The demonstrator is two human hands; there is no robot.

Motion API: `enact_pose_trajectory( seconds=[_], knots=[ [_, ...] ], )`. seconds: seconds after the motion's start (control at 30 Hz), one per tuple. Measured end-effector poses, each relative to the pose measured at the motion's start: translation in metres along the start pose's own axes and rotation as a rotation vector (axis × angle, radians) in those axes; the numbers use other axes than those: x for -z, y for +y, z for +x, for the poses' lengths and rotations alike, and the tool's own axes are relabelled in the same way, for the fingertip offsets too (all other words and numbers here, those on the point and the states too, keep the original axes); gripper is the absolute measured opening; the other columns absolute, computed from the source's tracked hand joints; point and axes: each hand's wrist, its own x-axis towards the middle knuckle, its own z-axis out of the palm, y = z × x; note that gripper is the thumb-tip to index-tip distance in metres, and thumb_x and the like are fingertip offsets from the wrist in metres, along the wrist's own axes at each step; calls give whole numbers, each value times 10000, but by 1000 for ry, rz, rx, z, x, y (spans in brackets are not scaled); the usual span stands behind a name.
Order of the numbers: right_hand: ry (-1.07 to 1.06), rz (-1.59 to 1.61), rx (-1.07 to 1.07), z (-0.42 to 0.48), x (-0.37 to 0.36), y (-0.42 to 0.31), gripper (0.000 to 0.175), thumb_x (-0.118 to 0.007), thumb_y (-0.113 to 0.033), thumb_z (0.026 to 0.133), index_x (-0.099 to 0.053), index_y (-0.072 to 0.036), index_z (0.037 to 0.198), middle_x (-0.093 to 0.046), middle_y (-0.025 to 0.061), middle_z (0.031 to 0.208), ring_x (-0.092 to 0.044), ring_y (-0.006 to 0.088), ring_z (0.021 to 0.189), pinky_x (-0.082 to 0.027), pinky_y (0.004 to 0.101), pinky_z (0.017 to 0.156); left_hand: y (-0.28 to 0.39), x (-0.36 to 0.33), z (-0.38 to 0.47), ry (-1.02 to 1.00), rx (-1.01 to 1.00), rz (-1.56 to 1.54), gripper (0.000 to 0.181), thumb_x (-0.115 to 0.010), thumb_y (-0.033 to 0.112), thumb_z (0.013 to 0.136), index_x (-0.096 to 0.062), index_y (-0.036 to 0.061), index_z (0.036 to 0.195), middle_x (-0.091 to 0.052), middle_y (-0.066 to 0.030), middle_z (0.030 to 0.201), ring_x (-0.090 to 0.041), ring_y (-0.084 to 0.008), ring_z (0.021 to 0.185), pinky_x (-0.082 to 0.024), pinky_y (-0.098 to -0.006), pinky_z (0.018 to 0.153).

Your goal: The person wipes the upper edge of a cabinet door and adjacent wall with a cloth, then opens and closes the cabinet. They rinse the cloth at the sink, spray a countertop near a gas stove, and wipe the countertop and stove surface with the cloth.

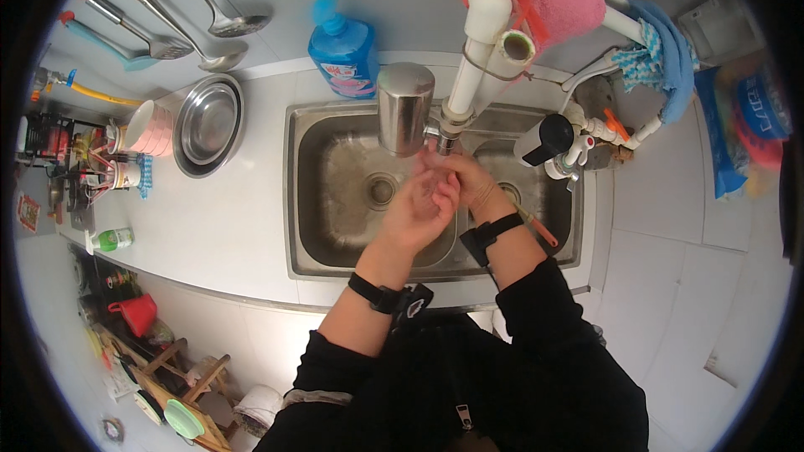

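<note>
My left hand (pixel 422 208) is palm up and cupped under the tap outlet (pixel 447 140), with wet-looking skin and no object visible in it. Against its fingers rests my right hand (pixel 472 179), just below the outlet; its fingertips are partly hidden. Both hands are over the divider side of a double-bowl stainless steel sink (pixel 333 213). A steel cylinder (pixel 406 110), seemingly a tap filter, is mounted beside the outlet. Below my right hand, a tool with an orange handle (pixel 541 231) lies in the small bowl. Black straps circle both wrists.
A blue pump bottle (pixel 343 59) stands behind the sink. White pipes (pixel 470 78) rise at the back, with a pink cloth (pixel 561 6) wrapped on one. A black-topped dispenser (pixel 545 141) is at right. Nested steel bowls (pixel 210 125) and pink bowls (pixel 151 129) are at left.
</note>
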Motion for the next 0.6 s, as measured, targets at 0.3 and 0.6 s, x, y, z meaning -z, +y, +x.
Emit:
enact_pose_trajectory(
  seconds=[0.3,0.6],
  knots=[
    [159,-496,-151,22,-6,-9,415,-774,-120,836,-572,-46,1191,-641,57,1035,-630,155,876,-524,323,732,24,9,16,262,37,902,63,-651,147,890,-612,103,914,-522,40,685,-479,-114,513,-347,-241,430],
    [631,-1149,154,38,30,45,293,-757,-107,810,-622,-51,1063,-667,19,942,-598,130,856,-487,307,754,15,57,42,473,-826,2387,277,-643,281,878,-578,23,955,-663,-171,753,-673,-390,741,-532,-467,644]
  ],
)
